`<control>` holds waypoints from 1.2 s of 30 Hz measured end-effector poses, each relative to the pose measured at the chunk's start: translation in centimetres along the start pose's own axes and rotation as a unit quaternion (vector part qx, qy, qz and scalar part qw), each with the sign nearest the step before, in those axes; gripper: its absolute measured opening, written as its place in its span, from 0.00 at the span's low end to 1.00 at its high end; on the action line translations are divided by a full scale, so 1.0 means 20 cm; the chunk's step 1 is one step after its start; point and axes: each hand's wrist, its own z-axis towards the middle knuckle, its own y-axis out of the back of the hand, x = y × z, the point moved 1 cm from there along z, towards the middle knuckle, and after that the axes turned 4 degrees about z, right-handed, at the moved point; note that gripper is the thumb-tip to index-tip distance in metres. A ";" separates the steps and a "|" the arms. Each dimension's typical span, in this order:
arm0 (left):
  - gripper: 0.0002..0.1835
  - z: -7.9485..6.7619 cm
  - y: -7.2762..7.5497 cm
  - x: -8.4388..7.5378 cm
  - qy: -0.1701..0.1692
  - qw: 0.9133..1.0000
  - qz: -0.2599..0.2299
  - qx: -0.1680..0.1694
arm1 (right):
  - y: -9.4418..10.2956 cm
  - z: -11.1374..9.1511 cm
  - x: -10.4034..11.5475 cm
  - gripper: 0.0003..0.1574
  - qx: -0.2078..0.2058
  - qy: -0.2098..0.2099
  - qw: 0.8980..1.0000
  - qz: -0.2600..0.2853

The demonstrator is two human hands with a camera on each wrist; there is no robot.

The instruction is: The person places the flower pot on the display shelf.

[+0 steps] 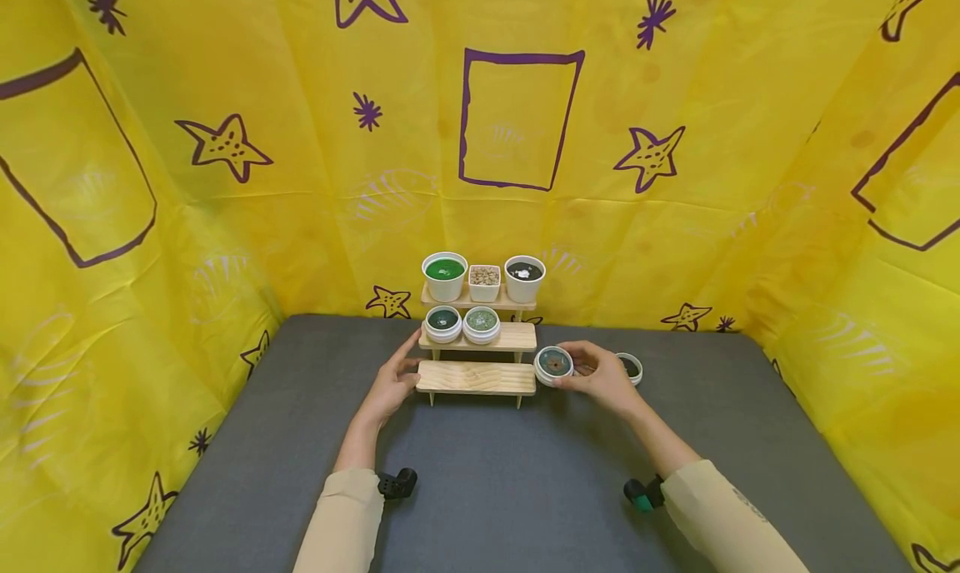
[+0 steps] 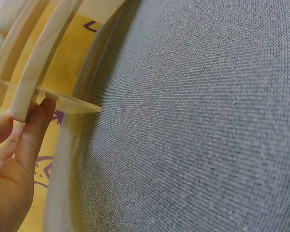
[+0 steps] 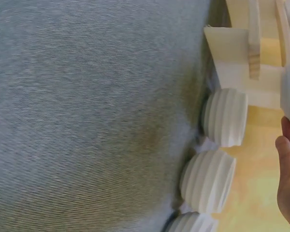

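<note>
A three-step wooden stand (image 1: 477, 377) stands on the table, and my left hand (image 1: 388, 387) grips its left end. In the left wrist view the thumb lies at the edge of a wooden shelf (image 2: 41, 63), fingers under it near the leg. My right hand (image 1: 603, 379) holds a small white ribbed pot (image 1: 555, 365) with a blue-grey filling, raised beside the right end of the lowest step. On the middle step sit two white pots, one with dark teal filling (image 1: 443, 323) and one with speckled pale green (image 1: 482, 325).
The top step bears a white cup of green (image 1: 445, 276), a square cup of beige bits (image 1: 484, 282) and a cup of dark filling (image 1: 524, 278). Behind my right hand is another pot (image 1: 632, 368); the right wrist view shows several ribbed pots (image 3: 208, 180) on the table.
</note>
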 end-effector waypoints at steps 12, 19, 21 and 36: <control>0.43 0.00 0.00 0.00 0.010 1.000 0.012 0.000 | 0.00 0.08 0.06 0.37 -0.024 -0.022 0.999 -0.023; 0.43 -0.01 0.00 -0.02 0.018 1.000 0.016 0.000 | -0.01 0.11 0.11 0.37 -0.032 -0.017 0.999 -0.017; 0.43 -0.01 0.01 -0.02 0.017 1.000 0.016 0.002 | -0.01 0.12 0.12 0.37 -0.030 -0.015 0.999 -0.014; 0.43 -0.01 0.00 -0.01 0.009 1.000 0.006 0.002 | -0.09 0.21 0.17 0.35 -0.047 -0.030 0.998 -0.020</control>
